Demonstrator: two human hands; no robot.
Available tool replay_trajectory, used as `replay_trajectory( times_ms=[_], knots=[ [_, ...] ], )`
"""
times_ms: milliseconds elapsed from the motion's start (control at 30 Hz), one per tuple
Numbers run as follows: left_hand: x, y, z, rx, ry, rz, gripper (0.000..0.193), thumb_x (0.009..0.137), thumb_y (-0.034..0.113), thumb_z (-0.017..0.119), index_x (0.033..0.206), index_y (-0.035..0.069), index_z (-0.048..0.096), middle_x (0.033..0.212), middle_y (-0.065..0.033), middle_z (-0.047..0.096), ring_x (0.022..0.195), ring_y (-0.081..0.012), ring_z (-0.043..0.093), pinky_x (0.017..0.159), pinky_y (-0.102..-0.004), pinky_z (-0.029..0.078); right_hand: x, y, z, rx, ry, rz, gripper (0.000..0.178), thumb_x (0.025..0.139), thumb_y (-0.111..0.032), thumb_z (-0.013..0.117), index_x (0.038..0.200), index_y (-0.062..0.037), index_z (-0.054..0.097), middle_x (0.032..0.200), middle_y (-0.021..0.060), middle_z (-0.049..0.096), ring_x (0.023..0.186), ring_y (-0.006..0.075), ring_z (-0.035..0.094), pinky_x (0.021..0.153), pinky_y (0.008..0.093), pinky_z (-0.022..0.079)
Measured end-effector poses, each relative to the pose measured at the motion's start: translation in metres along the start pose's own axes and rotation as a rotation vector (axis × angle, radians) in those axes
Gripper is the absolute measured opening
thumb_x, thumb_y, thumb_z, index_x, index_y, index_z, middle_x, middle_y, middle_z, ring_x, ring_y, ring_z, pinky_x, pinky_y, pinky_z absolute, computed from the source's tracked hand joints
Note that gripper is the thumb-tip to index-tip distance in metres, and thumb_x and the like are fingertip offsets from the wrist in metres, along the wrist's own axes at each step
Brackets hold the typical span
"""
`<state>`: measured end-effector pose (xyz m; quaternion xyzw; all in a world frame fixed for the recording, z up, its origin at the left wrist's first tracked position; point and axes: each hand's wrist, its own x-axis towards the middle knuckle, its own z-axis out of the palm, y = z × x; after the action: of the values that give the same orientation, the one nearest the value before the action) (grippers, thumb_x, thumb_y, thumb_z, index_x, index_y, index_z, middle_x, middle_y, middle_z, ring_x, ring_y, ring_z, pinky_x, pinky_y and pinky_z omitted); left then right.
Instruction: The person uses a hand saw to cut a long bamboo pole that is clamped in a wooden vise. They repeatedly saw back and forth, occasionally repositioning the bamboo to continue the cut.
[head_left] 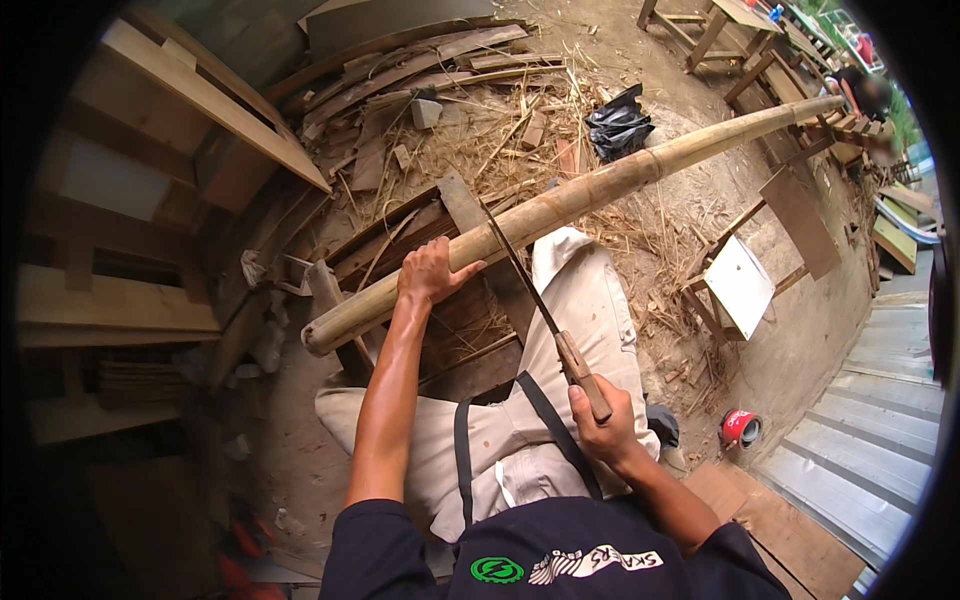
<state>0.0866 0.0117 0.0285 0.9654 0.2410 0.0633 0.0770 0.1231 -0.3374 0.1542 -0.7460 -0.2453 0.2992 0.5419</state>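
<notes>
A long bamboo pole [590, 192] slants from the lower left up to the far right. My left hand [430, 272] grips it near its close end, fingers over the top and thumb along the side. In my right hand [606, 415] is a handsaw [528, 280], held by its wooden handle. The narrow, dark blade points up and left and lies across the pole, to the right of my left hand. Whether the teeth have cut in is too small to tell. Below the pole is a wooden frame [462, 205], partly hidden by it, between my legs.
Scrap boards [430, 75] and straw-like shavings cover the ground ahead, with a black plastic bag [618, 125]. Wooden furniture parts [215, 105] stand at left. On the right are a low stand with a white panel [740, 285], a red can [740, 428] and corrugated metal sheeting [860, 420].
</notes>
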Motion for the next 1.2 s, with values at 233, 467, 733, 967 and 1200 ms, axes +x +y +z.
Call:
replay_trajectory(
  times_ms=[233, 467, 733, 967, 1200],
  knots=[
    [-0.001, 0.000, 0.005, 0.001, -0.053, -0.043, 0.080, 0.076, 0.079, 0.060, 0.087, 0.000, 0.061, 0.082, -0.0183, 0.068, 0.079, -0.0336, 0.070, 0.073, -0.0429, 0.055, -0.001, -0.034, 0.003, -0.046, -0.019, -0.080, 0.020, 0.094, -0.013, 0.062, 0.079, -0.0009, 0.056, 0.053, 0.0077, 0.051, 0.046, 0.0132, 0.052, 0.045, 0.0326, 0.039],
    [-0.004, 0.000, 0.004, -0.040, -0.008, -0.054, 0.076, 0.078, 0.074, 0.063, 0.091, 0.000, 0.062, 0.084, -0.0197, 0.068, 0.080, -0.0360, 0.069, 0.072, -0.0439, 0.055, 0.050, -0.016, 0.036, -0.092, -0.110, -0.063, 0.022, 0.095, -0.013, 0.061, 0.078, 0.0002, 0.056, 0.056, 0.0110, 0.050, 0.049, 0.0148, 0.050, 0.049, 0.0336, 0.041],
    [-0.002, -0.003, -0.002, -0.071, 0.001, -0.034, 0.084, 0.078, 0.081, 0.056, 0.092, -0.002, 0.062, 0.085, -0.0199, 0.068, 0.086, -0.0352, 0.069, 0.077, -0.0446, 0.054, 0.055, -0.011, 0.019, 0.035, -0.111, -0.006, 0.027, 0.097, -0.016, 0.061, 0.074, -0.0024, 0.055, 0.058, -0.0024, 0.045, 0.054, 0.0057, 0.039, 0.048, 0.0283, 0.033],
    [0.019, 0.004, -0.007, -0.280, -0.259, -0.416, 0.086, 0.089, 0.076, 0.039, 0.102, -0.004, 0.069, 0.103, -0.0287, 0.069, 0.102, -0.0410, 0.066, 0.088, -0.0500, 0.051, 0.036, 0.012, 0.026, -0.065, -0.119, 0.004, 0.028, 0.093, -0.019, 0.065, 0.074, -0.0019, 0.054, 0.057, -0.0023, 0.042, 0.054, 0.0068, 0.038, 0.048, 0.0292, 0.032],
    [0.024, 0.017, -0.015, -0.252, -0.237, -0.600, 0.060, 0.096, 0.044, 0.039, 0.092, -0.005, 0.074, 0.096, -0.0318, 0.068, 0.095, -0.0471, 0.067, 0.092, -0.0503, 0.050, 0.041, -0.009, 0.032, -0.095, 0.003, 0.047, 0.027, 0.091, -0.014, 0.062, 0.069, 0.0002, 0.054, 0.054, 0.0025, 0.044, 0.052, 0.0076, 0.040, 0.046, 0.0313, 0.033]
  ],
)
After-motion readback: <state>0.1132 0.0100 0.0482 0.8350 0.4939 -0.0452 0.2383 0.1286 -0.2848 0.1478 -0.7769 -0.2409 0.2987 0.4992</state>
